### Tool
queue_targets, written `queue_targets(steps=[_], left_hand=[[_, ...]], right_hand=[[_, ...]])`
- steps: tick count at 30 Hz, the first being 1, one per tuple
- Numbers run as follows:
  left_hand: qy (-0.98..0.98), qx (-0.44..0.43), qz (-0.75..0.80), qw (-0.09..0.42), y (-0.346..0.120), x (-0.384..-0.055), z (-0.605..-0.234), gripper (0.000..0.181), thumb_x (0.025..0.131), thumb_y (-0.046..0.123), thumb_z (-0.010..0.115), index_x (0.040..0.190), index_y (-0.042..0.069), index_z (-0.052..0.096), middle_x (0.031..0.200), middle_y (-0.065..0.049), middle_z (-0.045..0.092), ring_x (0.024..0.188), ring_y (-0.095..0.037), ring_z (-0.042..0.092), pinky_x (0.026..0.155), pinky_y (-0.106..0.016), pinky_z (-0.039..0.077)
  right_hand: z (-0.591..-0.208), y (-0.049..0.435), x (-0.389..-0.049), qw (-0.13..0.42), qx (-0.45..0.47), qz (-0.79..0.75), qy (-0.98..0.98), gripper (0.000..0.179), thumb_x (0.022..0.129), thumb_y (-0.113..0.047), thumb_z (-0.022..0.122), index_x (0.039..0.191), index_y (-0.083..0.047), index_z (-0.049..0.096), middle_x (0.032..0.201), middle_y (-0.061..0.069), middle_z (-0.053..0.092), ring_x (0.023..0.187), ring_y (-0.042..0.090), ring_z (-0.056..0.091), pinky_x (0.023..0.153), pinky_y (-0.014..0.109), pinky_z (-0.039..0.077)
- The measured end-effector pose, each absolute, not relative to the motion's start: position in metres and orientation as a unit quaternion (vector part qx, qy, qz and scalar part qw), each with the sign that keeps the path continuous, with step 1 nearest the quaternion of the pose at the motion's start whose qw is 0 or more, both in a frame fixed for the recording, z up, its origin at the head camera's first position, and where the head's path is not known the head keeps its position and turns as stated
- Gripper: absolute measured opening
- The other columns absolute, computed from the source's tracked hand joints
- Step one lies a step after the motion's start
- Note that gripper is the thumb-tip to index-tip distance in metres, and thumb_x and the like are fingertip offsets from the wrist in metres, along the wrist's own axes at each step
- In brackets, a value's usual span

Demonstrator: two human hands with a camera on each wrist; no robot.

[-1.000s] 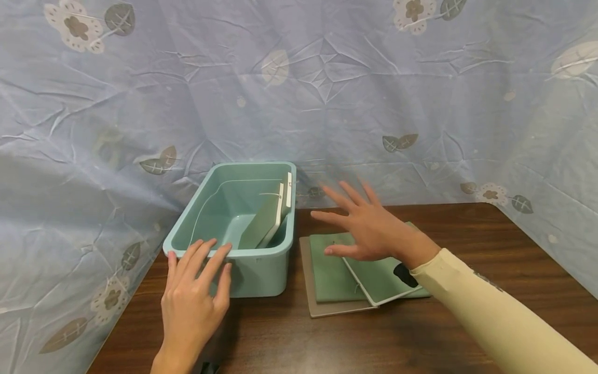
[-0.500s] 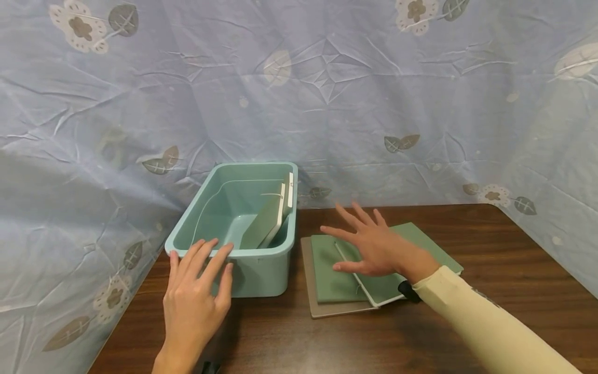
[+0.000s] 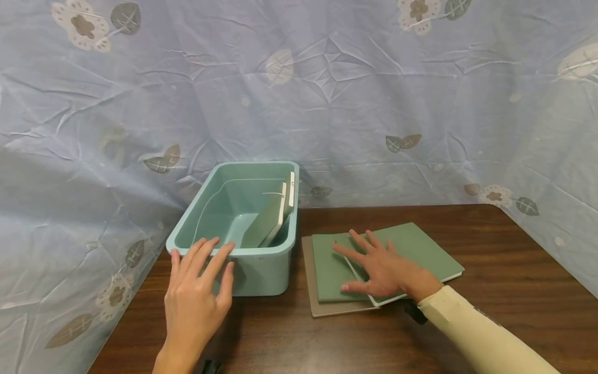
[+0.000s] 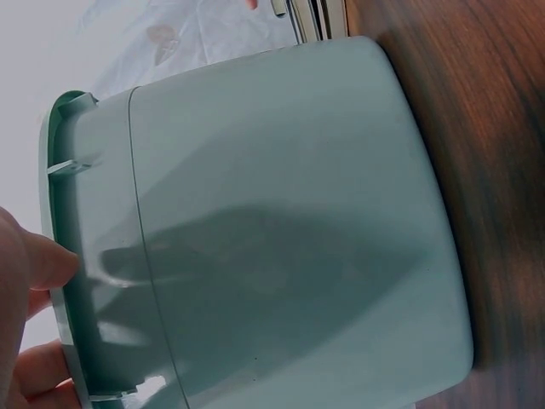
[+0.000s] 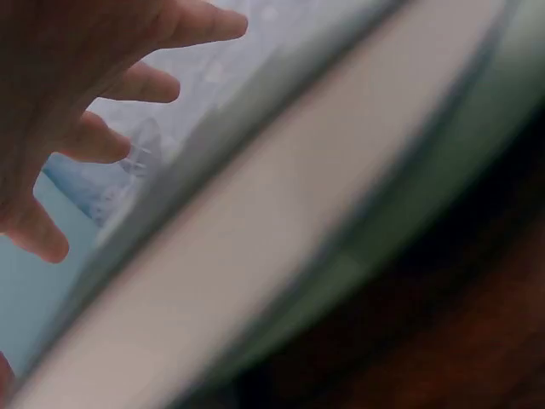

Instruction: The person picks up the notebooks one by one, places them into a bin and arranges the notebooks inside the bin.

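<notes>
At the left, my left hand (image 3: 196,301) holds the near rim of a teal plastic bin (image 3: 261,272). Its fingers lie over the rim, and in the left wrist view the thumb (image 4: 55,262) touches the outside. My right hand (image 3: 385,272) is spread above a green notebook (image 3: 420,244) at the right; whether it touches is unclear. That notebook lies askew, overlapping another green notebook (image 3: 327,275), with a beige one (image 3: 313,301) beneath. Inside the bin, green notebooks (image 3: 266,221) with white page edges lean against the right wall.
All of this stands on a dark wood table (image 3: 303,343). A pale blue curtain (image 3: 327,104) printed with flowers and leaves hangs close behind the bin and along both sides. A dark strap (image 3: 415,311) is under the right wrist.
My right hand has come down and slightly to the right over the notebooks, fingers still spread. The left hand and the bin stay in place.
</notes>
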State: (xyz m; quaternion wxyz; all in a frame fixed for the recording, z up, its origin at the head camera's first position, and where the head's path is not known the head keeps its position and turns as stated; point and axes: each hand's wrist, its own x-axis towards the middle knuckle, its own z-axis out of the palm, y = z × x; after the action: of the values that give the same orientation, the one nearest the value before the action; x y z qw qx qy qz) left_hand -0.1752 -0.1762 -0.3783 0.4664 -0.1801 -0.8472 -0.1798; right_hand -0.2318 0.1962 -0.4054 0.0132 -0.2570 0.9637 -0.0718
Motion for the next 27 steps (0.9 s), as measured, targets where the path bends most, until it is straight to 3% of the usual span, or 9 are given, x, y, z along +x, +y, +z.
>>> queue_targets(steps=[6, 27], left_hand=[[-0.836, -0.183, -0.193, 0.479, -0.176, -0.176, -0.377, 0.032, 0.091, 0.019, 0.063, 0.121, 0.015, 0.071, 0.125, -0.013, 0.067, 0.123, -0.036, 0.058, 0.111, -0.072, 0.026], [-0.838, -0.184, -0.19, 0.477, -0.176, -0.176, -0.378, 0.032, 0.092, 0.02, 0.062, 0.122, 0.015, 0.07, 0.126, -0.012, 0.066, 0.124, -0.035, 0.057, 0.112, -0.071, 0.025]], right_hand=[[-0.417, 0.198, -0.23, 0.039, -0.238, -0.087, 0.967, 0.084, 0.084, -0.081, 0.044, 0.156, -0.046, 0.018, 0.168, 0.009, 0.005, 0.15, 0.05, 0.01, 0.101, 0.085, 0.017], [-0.434, 0.201, -0.22, 0.007, -0.226, -0.095, 0.969, 0.079, 0.089, -0.077, 0.039, 0.156, -0.045, 0.013, 0.168, 0.005, -0.001, 0.152, 0.046, 0.002, 0.101, 0.087, 0.009]])
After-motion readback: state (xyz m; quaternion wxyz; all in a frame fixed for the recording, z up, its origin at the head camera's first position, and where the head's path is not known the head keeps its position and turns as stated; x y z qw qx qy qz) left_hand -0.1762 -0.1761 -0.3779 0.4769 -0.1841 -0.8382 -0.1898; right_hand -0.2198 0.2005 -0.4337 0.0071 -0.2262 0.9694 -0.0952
